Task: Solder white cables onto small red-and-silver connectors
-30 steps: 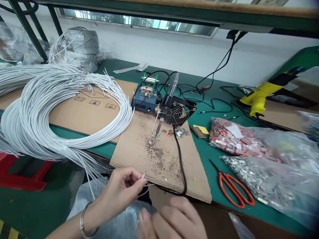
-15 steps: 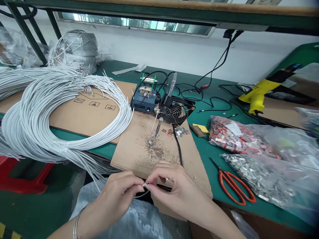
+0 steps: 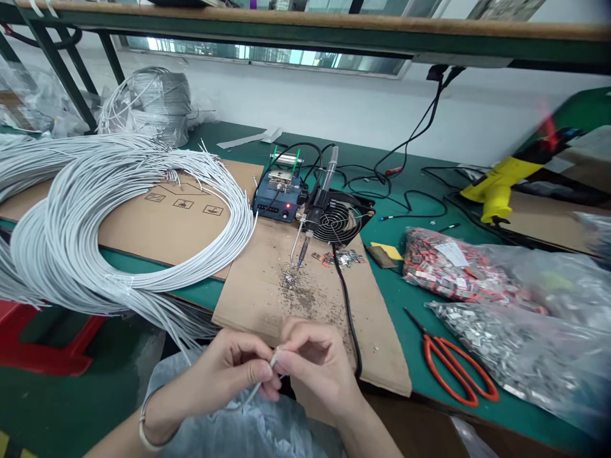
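A thin grey-white cable runs up between my hands, above my lap. My left hand pinches it near its end between thumb and index finger. The fingertips of my right hand are closed on the cable's tip, touching the left fingertips; the tip itself is mostly hidden. Beyond the hands, a soldering iron in a stand points down at solder scraps on a cardboard sheet. Left of it lies a large coil of grey-white cables.
Orange-handled scissors lie at the right, beside bags of metal connectors and red-orange parts. A blue soldering station and a round fan stand behind. A yellow tool rests at the back right.
My right hand has turned and drawn in closer to the left, and the cable now hangs more steeply below the fingers. The view has shifted slightly, and a red light shows on the station.
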A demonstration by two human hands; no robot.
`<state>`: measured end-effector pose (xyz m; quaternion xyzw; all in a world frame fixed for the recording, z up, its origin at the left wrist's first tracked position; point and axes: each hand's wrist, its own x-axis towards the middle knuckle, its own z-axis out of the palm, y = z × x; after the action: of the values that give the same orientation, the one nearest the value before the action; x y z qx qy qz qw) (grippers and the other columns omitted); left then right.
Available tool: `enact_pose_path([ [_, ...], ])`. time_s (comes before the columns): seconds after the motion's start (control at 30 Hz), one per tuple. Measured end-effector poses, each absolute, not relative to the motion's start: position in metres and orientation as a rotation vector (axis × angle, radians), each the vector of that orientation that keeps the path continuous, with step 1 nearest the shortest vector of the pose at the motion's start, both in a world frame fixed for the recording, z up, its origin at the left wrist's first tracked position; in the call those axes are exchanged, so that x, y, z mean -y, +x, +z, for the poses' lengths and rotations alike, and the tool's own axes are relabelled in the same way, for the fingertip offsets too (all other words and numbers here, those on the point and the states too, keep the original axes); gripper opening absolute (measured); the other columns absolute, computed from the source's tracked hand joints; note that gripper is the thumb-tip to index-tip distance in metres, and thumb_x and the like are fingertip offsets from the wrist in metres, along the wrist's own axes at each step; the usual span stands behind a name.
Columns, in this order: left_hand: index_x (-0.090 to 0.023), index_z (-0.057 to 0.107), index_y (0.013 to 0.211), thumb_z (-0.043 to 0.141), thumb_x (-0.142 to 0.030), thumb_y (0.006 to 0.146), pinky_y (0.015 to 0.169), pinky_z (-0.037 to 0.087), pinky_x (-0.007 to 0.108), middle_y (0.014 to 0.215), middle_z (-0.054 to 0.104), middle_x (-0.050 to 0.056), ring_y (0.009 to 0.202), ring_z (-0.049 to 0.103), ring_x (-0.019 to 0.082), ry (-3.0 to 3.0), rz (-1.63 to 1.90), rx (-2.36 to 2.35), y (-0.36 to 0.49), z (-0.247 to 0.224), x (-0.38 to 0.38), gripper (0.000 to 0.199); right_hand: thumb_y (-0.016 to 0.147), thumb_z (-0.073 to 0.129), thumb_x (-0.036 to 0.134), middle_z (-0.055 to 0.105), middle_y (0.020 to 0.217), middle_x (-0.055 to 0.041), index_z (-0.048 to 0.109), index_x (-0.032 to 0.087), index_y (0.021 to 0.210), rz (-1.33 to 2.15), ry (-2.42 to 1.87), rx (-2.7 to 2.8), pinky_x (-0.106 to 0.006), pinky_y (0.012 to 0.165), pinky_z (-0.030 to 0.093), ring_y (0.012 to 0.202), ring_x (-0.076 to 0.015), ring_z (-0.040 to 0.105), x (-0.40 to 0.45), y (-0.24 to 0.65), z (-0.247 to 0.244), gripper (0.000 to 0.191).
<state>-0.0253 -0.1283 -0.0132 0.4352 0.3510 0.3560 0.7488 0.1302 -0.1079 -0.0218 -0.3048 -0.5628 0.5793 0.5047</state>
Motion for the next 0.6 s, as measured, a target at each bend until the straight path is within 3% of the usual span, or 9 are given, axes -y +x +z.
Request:
enact_pose_path([
  [0.13,-0.011,0.061,0.064,0.073,-0.041,0.062,0.047,0.042,0.019,0.057,0.06,0.0,0.045,0.056,0.009,0.916,0.754,-0.777,-0.029,-0.013,0.126,0.032,0.076,0.061,0.039,0.046,0.049,0.0036,0.057,0.02,0.058,1.282,-0.759,1.241,-0.025,0.047,0.035,0.048,-0.012,0.041,0.1,0.14,-0.021,0.026],
  [0.27,-0.013,0.052,0.059,0.073,-0.042,0.061,0.041,0.04,0.018,0.054,0.053,-0.003,0.04,0.052,0.008,0.907,0.784,-0.864,-0.028,-0.015,0.125,0.036,0.07,0.067,0.018,0.058,0.062,-0.0019,0.066,0.018,0.069,1.198,-0.914,1.476,-0.026,0.053,0.038,0.058,-0.0146,0.049,0.104,0.146,-0.012,0.001],
  [0.47,-0.013,0.051,0.061,0.065,-0.034,0.071,0.042,0.039,0.019,0.05,0.047,-0.004,0.042,0.044,0.006,1.065,0.758,-0.978,-0.027,-0.014,0.13,0.027,0.072,0.063,0.012,0.063,0.061,-0.0026,0.064,0.016,0.065,1.045,-1.035,1.857,-0.026,0.051,0.038,0.055,-0.014,0.052,0.114,0.142,0.005,0.008],
  [0.6,-0.012,0.053,0.063,0.064,-0.032,0.073,0.044,0.04,0.019,0.052,0.048,-0.004,0.046,0.045,0.007,1.119,0.746,-0.982,-0.028,-0.015,0.132,0.024,0.072,0.064,0.014,0.059,0.057,-0.0012,0.063,0.016,0.059,1.164,-1.01,1.796,-0.025,0.05,0.036,0.053,-0.0131,0.05,0.114,0.144,0.002,0.012],
])
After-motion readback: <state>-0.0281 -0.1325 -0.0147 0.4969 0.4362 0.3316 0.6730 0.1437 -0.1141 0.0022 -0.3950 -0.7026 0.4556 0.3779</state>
